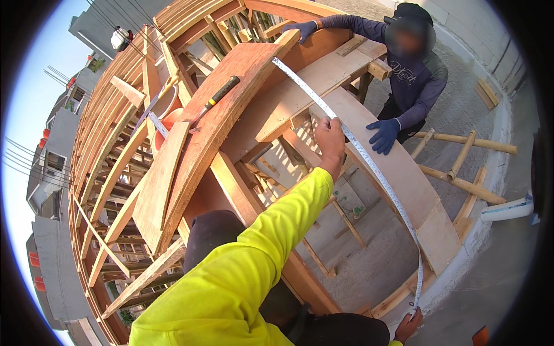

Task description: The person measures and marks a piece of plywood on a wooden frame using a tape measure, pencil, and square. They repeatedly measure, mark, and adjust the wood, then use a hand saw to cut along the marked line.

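Note:
A long white measuring tape (378,172) runs in a curve from the edge of the curved reddish plywood board (231,95), over a pale plywood strip (398,150), down to the lower right. My left hand (330,138), at the end of a bright yellow sleeve, is closed at the tape's edge, about midway along it. Low on the right, my right hand (408,327) pinches the tape's lower stretch; the tape's case cannot be made out. A hand saw or similar tool with a black and yellow handle (222,92) lies on the reddish board.
Across the strip, a co-worker (412,75) in dark clothes and blue gloves has one hand on the reddish board's end, the other on the strip. Timber framing (109,190) with open gaps spreads left. A pole ladder (464,155) and a white tube (508,210) are on the right.

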`<state>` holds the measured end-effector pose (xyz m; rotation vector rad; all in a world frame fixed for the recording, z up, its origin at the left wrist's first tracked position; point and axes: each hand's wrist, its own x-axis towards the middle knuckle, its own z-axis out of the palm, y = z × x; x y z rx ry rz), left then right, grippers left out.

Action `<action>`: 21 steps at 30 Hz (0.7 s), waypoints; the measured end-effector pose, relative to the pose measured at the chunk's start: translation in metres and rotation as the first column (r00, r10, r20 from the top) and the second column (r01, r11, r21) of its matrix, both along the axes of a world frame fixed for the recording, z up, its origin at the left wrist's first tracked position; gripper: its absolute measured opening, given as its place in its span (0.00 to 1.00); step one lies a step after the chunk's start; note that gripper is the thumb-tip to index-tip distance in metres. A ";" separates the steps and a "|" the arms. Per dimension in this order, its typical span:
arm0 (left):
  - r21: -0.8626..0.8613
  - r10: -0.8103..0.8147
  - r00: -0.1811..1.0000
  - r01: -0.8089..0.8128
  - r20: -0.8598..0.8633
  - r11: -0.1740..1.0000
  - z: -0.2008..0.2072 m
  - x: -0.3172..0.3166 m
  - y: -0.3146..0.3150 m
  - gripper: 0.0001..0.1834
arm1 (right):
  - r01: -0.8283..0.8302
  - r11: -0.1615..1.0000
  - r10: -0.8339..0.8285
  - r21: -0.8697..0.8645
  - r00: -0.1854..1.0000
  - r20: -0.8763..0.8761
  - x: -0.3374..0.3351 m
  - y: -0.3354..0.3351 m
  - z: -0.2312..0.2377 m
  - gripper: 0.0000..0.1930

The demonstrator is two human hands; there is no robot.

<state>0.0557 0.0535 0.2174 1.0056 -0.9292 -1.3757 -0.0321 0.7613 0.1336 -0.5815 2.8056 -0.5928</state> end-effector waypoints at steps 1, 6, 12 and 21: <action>0.019 -0.005 1.000 0.005 -0.021 1.000 0.010 0.007 0.002 0.11 | -0.011 0.999 0.011 -0.053 1.000 0.014 0.004 -0.007 0.008 0.26; 0.069 0.147 0.980 -0.138 -0.136 0.988 0.097 0.053 0.027 0.10 | -0.162 0.978 0.158 -0.129 0.987 -0.037 0.012 -0.080 0.099 0.25; 0.095 0.326 0.911 -0.312 -0.254 0.945 0.181 0.159 -0.008 0.09 | -0.386 0.917 0.352 -0.102 0.903 -0.248 -0.001 -0.076 0.165 0.22; 0.116 -0.148 0.929 0.198 -0.339 0.973 0.200 0.253 0.136 0.09 | -0.713 0.697 0.685 -0.072 0.693 -0.225 0.051 -0.208 0.308 0.22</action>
